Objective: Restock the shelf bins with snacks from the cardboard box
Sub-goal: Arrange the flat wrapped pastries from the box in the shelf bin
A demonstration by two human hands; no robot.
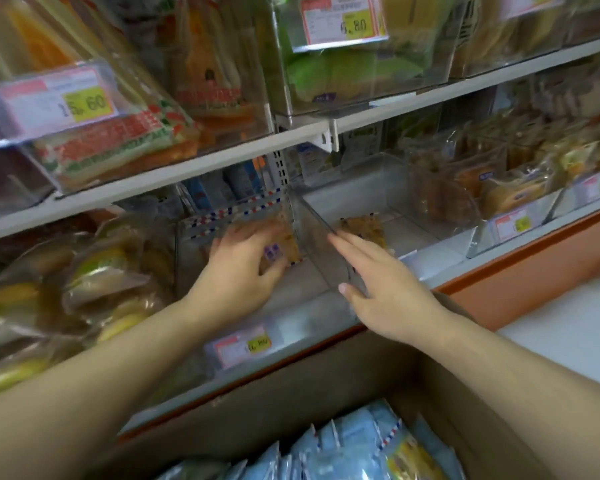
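The shelf (pixel 222 174) runs across the view from nine o'clock up toward two o'clock, carrying rows of clear plastic bins. At six o'clock sits the open cardboard box (pixel 326 393), its far wall pressed near the shelf's orange edge; inside it stand blue snack packets (pixel 343 448) with striped borders, tightly packed on end. Just left of centre is a clear bin (pixel 201 237) holding a few striped-edged packets, and to its right, toward two o'clock, a nearly bare bin (pixel 413 202) with one brownish snack pack (pixel 362 228) lying on its floor.

The left hand (pixel 243 258) reaches into the left bin, fingers curled round a snack packet (pixel 278 252) with a purple mark; that grip holds the packet from above. The right hand (pixel 378 282) lies with fingers straight along the transparent divider (pixel 323 244) between the two bins, holding nothing.

These packets look light, soft and crinkly, with slick film that could slide; the contents are probably brittle, so I would take one by its flat faces or sealed edge rather than squeeze the middle.

Motion blur smears the left fingers and the packet's print. The box's near side is cut off at the bottom edge, so how much stock remains cannot be told. Price labels below are mostly unreadable.
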